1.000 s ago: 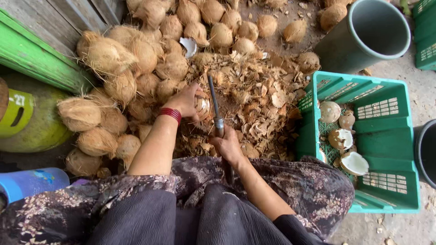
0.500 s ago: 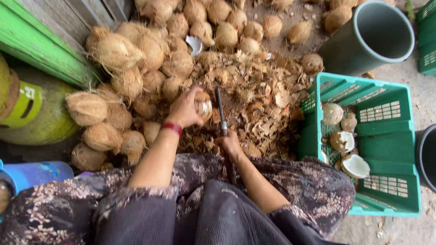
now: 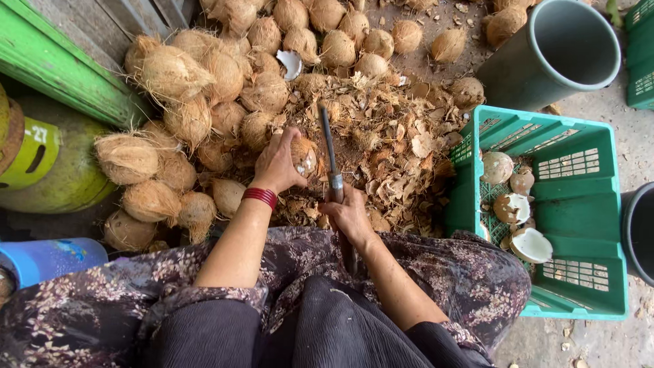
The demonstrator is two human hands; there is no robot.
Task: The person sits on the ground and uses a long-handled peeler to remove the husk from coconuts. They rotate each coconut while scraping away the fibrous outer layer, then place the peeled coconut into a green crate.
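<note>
Far left: green drum [image 3: 61, 170] with a yellow rectangular label. Centre: left hand [image 3: 278, 163] closed around a husked coconut [image 3: 304, 157]. Just right, right hand [image 3: 349, 215] grips a knife [image 3: 329, 153], blade upright beside the coconut. Right: teal crate [image 3: 579, 204] holding peeled coconuts.

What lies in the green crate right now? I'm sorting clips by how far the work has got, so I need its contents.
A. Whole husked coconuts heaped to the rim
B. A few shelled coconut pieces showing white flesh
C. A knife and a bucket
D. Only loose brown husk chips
B: the green crate holds a few shelled coconut pieces with white flesh showing, gathered along its left side.
</note>
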